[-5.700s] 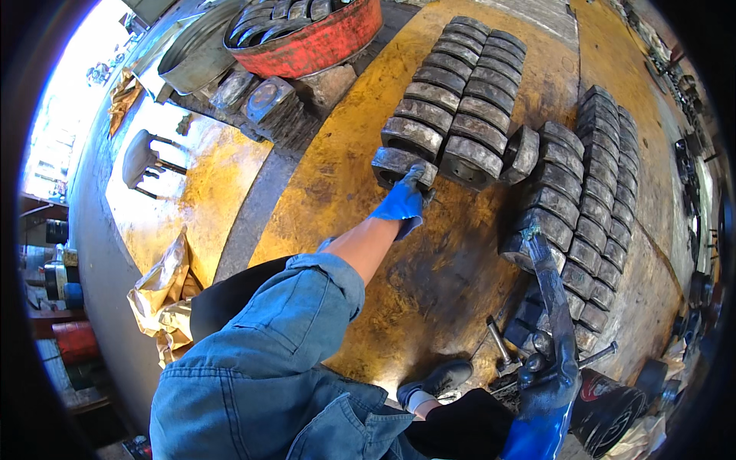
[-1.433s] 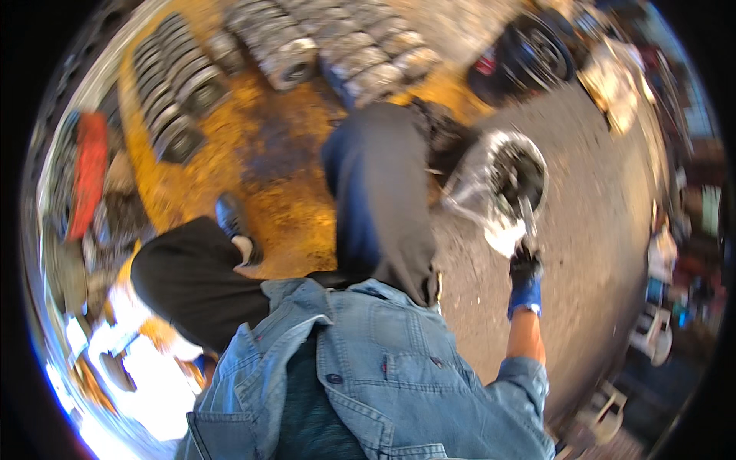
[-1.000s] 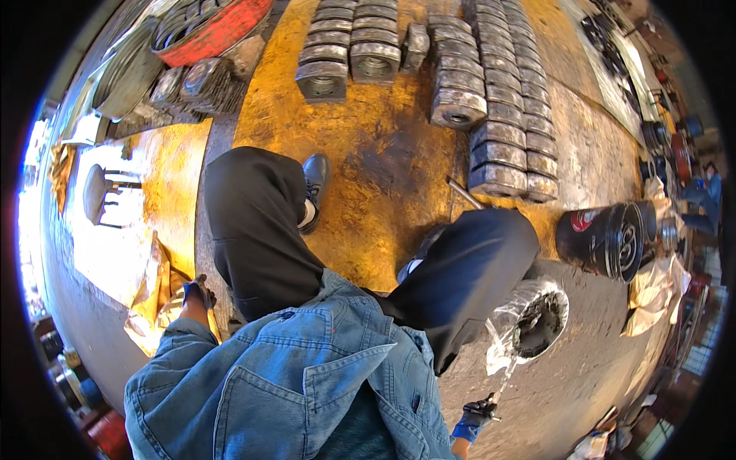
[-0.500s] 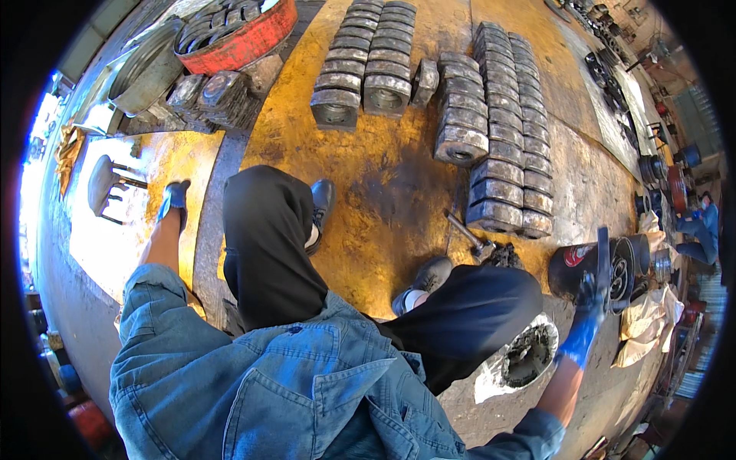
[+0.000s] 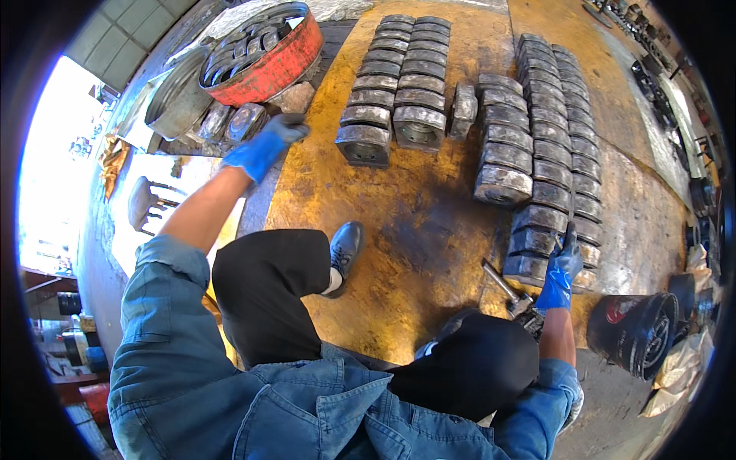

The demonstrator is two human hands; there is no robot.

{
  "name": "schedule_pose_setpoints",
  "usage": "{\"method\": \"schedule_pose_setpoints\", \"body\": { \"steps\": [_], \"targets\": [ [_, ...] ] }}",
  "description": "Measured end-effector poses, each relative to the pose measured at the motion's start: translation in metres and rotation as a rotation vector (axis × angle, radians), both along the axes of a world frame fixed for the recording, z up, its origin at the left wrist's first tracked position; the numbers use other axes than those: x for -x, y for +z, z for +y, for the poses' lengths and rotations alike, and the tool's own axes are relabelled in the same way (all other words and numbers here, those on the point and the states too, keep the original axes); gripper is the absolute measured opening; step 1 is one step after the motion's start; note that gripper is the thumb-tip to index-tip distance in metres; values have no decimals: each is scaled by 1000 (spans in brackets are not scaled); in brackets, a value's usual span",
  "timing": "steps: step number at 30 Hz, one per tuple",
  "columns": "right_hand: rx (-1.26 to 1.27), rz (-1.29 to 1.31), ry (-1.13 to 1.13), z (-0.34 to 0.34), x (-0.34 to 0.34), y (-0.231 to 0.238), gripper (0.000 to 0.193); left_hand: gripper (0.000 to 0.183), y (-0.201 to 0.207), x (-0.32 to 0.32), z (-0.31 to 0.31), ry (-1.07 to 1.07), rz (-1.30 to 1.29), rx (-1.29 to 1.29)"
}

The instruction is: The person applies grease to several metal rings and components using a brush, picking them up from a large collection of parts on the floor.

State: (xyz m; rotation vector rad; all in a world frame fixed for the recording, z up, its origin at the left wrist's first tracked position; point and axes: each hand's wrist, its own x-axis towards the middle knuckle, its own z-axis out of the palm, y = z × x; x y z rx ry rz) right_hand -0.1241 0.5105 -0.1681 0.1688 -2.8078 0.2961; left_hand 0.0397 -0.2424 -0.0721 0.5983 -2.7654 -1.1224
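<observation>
Both hands wear blue gloves with darkened fingers. Off to the left, my left hand (image 5: 280, 138) is stretched out over the yellow floor sheet's edge, fingers extended and holding nothing visible. Nearest to it are grimy metal blocks (image 5: 247, 123) and a rusty lump (image 5: 297, 97) below a red metal ring (image 5: 268, 73). My right hand (image 5: 566, 261) is closed around a narrow dark metal bar (image 5: 572, 203), which points away from me along the two right-hand rows of metal blocks (image 5: 546, 172). The glove covers the bar's near end. A hammer (image 5: 502, 282) lies beside that hand.
Two more block rows (image 5: 383, 80) stand further left, with a single block (image 5: 463, 111) and a shorter row (image 5: 504, 142) between. A black bucket (image 5: 632, 330) lies on its side at right. A small stool (image 5: 146, 203) is at far left.
My right hand has brought the bar from beside the bucket over to the block rows. My left hand has moved forward and right, toward the red ring. The view has shifted.
</observation>
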Motion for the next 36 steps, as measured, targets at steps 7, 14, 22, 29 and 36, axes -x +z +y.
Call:
{"method": "schedule_pose_setpoints", "body": {
  "steps": [7, 14, 22, 29, 36],
  "targets": [
    [58, 194, 218, -19, -1, -34, 51, 52, -11, 82, 152, 1, -178, -172],
    [37, 216, 198, -28, 2, -32, 46, 65, -69, 82, 137, 600, -66, -1189],
    [88, 158, 163, -35, 4, -36, 48, 70, -173, 98, 121, 761, 277, -1863],
    [34, 97, 135, -33, 7, -47, 63, 66, -225, 130, 92, 487, 442, -1762],
    [25, 93, 143, -32, 7, -46, 61, 63, -247, 123, 77, 491, 603, -1655]
  ]
}}
